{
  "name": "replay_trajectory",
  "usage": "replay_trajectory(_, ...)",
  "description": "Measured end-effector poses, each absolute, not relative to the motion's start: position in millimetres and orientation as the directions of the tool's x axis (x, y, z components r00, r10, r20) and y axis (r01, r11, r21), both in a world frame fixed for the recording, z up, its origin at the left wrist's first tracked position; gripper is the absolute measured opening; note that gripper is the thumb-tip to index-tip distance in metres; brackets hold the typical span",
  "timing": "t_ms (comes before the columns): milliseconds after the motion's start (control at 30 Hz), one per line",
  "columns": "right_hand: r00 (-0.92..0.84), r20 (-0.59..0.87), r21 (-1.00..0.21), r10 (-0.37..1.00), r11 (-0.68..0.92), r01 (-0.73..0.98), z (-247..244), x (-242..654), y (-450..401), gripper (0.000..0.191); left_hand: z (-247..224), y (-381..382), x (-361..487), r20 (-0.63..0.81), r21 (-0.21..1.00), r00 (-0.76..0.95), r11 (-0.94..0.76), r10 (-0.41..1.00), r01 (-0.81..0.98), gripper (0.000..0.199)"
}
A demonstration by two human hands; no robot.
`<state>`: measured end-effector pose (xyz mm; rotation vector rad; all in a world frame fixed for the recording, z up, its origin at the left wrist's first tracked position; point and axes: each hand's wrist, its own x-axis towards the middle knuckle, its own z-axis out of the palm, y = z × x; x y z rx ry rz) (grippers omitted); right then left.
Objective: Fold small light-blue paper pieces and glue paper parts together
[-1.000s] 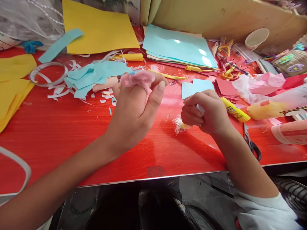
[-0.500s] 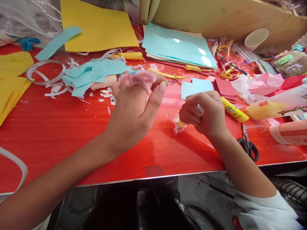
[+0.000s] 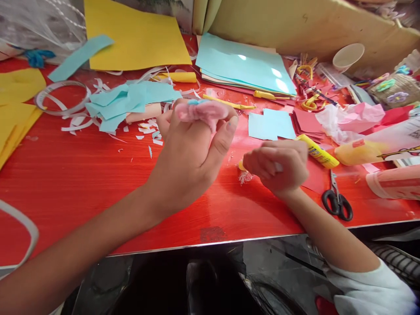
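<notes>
My left hand (image 3: 188,153) is raised over the table with its fingers loosely bent and the thumb apart from them. A fuzzy pink bow-shaped piece (image 3: 201,111) with a bit of blue sits across the back of its fingers, like a ring. My right hand (image 3: 278,166), slightly blurred, is closed in a fist to the right. From its left side sticks out a small yellow piece with frayed pale bristles (image 3: 245,176), like a little brush. A whitish spot shows between the curled fingers; most of what they hold is hidden.
Cut blue paper strips (image 3: 120,103) and a tape roll (image 3: 62,98) lie left. Blue sheets (image 3: 246,65) and a yellow sheet (image 3: 138,37) are behind. A yellow glue stick (image 3: 318,151) and black-handled scissors (image 3: 337,202) lie right, near the table's front edge (image 3: 229,241).
My left hand has shifted slightly right with the pink bow. My right hand has turned and dropped a little, and the frayed piece has moved slightly left with it.
</notes>
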<state>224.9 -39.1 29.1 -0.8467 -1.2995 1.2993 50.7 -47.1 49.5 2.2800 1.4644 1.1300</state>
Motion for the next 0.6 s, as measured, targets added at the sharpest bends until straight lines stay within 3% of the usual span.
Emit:
replay_trajectory(167, -0.311, -0.223, -0.975, 0.924, -0.218, 0.053, 47, 219, -26, 0.041, 47, -44, 48, 0.445, 0.569, 0.205, -0.452, 0.872, 0.687, 0.019)
replay_trajectory(233, -0.275, -0.267, -0.963, 0.923, -0.265, 0.045, 54, 227, -25, 0.04, 48, -44, 47, 0.45, 0.589, 0.195, -0.454, 0.872, 0.669, 0.019)
replay_trajectory(300, -0.184, -0.172, -0.98, 0.968, -0.187, -0.066, 56, 237, -29, 0.039, 50, -45, 47, 0.459, 0.603, 0.19, -0.462, 0.868, 0.651, 0.018)
replay_trajectory(467, -0.073, 0.34, -0.922, 0.938, 0.317, -0.222, 41, 240, -43, 0.034, 53, -46, 49, 0.484, 0.566, 0.203, -0.481, 0.851, 0.67, 0.02)
replay_trajectory(533, -0.107, 0.307, -0.938, 0.946, 0.282, -0.2, 35, 231, -43, 0.034, 51, -45, 49, 0.488, 0.544, 0.204, -0.479, 0.849, 0.689, 0.021)
replay_trajectory(600, -0.166, 0.145, -0.983, 0.975, 0.122, -0.141, 33, 222, -40, 0.036, 48, -44, 49, 0.48, 0.537, 0.206, -0.471, 0.853, 0.7, 0.021)
